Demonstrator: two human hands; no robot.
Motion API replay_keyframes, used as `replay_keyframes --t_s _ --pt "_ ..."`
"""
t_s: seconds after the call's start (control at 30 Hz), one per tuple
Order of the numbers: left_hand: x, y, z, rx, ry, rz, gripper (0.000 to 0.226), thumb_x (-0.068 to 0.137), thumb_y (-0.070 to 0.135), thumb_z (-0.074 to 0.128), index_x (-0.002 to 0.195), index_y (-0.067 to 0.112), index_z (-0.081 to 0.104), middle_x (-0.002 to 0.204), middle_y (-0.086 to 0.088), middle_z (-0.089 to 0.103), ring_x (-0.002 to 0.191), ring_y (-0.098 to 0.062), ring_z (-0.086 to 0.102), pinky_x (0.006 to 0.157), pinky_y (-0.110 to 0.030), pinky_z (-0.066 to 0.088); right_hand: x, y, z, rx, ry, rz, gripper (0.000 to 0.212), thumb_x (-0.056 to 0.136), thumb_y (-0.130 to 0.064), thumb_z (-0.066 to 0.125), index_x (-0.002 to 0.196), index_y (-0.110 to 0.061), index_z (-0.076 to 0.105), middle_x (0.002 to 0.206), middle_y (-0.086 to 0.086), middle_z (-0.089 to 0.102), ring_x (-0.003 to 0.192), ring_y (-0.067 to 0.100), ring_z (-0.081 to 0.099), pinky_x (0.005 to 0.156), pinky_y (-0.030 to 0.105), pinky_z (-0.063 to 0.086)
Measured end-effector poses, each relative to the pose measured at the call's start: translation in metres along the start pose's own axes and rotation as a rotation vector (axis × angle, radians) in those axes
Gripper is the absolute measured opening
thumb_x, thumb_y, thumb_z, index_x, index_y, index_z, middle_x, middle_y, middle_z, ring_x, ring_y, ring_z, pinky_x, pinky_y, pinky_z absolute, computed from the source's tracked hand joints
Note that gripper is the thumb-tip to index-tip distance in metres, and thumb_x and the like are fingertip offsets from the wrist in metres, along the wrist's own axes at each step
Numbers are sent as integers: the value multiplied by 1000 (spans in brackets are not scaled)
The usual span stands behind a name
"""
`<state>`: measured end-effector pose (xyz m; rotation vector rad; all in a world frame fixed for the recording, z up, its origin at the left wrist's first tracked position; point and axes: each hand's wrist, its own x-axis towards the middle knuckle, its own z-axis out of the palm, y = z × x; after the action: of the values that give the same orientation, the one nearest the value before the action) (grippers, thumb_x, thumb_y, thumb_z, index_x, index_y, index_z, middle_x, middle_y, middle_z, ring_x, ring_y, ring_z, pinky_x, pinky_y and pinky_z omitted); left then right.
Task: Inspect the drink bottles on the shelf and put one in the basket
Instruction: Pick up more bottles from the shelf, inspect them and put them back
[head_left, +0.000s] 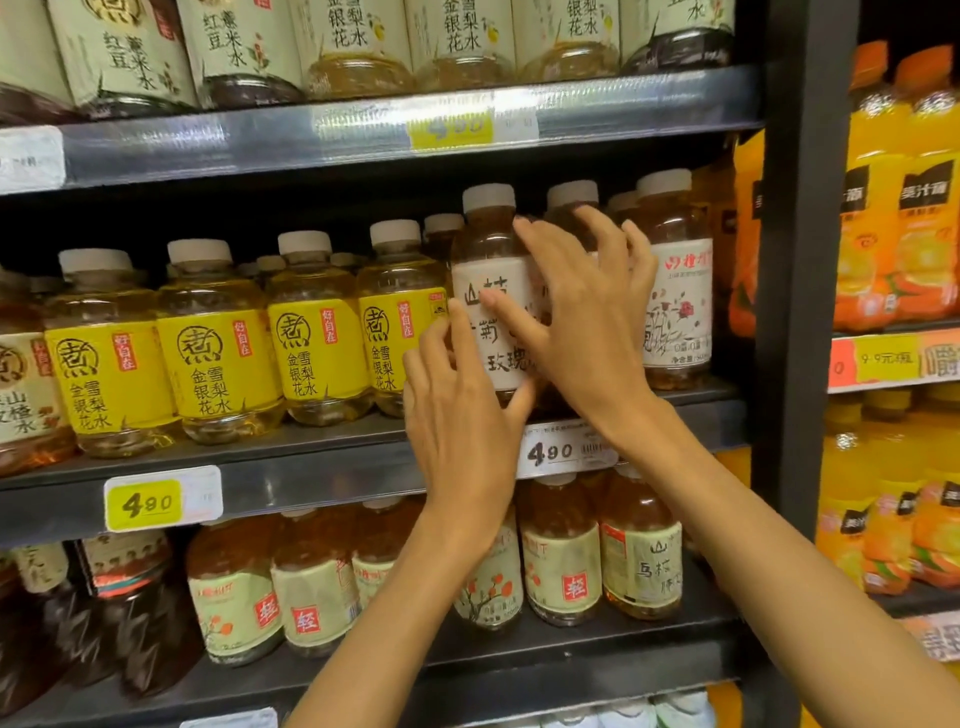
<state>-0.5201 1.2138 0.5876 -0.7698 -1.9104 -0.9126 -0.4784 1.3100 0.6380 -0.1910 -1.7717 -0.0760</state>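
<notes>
Both hands are up at the middle shelf (311, 457), working the same bottle. The left hand (462, 415) comes in from below with its fingers lying up along the left side and front of the white-label bottle (491, 291), thumb tucked under near the bottom of the label, so it looks like a loose wrap around it. The right hand (582, 312) is spread pretty wide, thumb pressed onto the front of the label and the other fingers fanned out past the bottle's right shoulder, tips reaching toward the next bottles behind; can't really tell if those fingers are on this bottle or the neighbor. The bottle itself sits upright on the shelf near the front edge, reddish-brown drink inside, pale cap, black handwritten-style characters on the label. Just to its left is a row of yellow-label bottles (218, 358) with pale yellow liquid, and just to the right a floral-label bottle (675, 306). A 4.90 price tag (563, 449) hangs on the shelf edge right under the hands, with another yellow price tag (156, 501) further left. Orange juice bottles (893, 208) fill the next bay to the right.
</notes>
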Motion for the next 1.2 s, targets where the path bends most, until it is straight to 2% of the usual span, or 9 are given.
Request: replay_keyframes --t_s 0.33,0.5,0.6,0.7,0.83,0.93,1.0,1.07,1.2 --pt "5 2 3 181 -41 11 76 87 43 61 147 9 28 138 -10 43 123 -25 42 93 -33 38 2 4 5 -113 -83 -32 56 93 -52 51 135 -16 51 131 1 58 139 33 32 114 51 14" --pt "8 5 0 129 -94 -14 80 86 45 64 146 8 27 135 -10 41 123 -24 42 92 -32 40 11 18 -5 8 -42 30 57 92 -47 55 137 -11 47 135 5 54 137 30 33 112 42 17" --pt "2 7 -4 54 -74 -3 71 84 35 70 140 6 38 128 -12 46 117 -26 48 88 -33 44 23 36 -15 -54 40 173 54 92 -50 53 121 -3 53 121 15 56 123 33 43 106 39 25" --pt "-6 12 -5 2 -37 50 59 81 21 74 132 5 47 122 -14 52 111 -28 53 86 -36 46 30 41 -15 -253 -75 188 65 93 -63 40 103 -1 57 109 19 60 120 35 44 108 46 21" --pt "-13 20 -3 -14 -67 113 52 85 19 67 131 6 48 123 -12 53 111 -26 51 91 -35 43 29 38 -8 -341 -195 167 77 90 -71 30 99 0 60 107 20 65 127 34 39 114 48 11" --pt "-15 20 -2 -30 -84 120 49 86 22 65 129 7 49 123 -11 52 112 -25 49 91 -32 42 29 34 -12 -330 -124 174 71 89 -69 39 104 -2 58 107 17 65 128 34 39 114 47 12" --pt "-15 18 -2 -72 -91 113 52 85 28 65 130 7 49 124 -9 52 113 -23 49 91 -31 41 26 29 -16 -239 -70 173 72 87 -66 47 121 -2 53 117 17 61 130 35 38 111 45 17" --pt "-17 18 -4 -122 -102 100 59 83 39 63 132 9 48 127 -8 51 116 -23 47 94 -31 38 20 22 -23 25 -58 163 74 88 -57 56 138 -4 42 130 15 54 129 31 40 109 40 27" --pt "-21 24 -9 -254 -162 54 88 72 63 61 141 14 36 139 -1 45 127 -16 37 102 -28 30 8 9 -46 486 -65 154 69 89 -37 65 144 -7 36 132 6 52 120 14 51 100 25 42"
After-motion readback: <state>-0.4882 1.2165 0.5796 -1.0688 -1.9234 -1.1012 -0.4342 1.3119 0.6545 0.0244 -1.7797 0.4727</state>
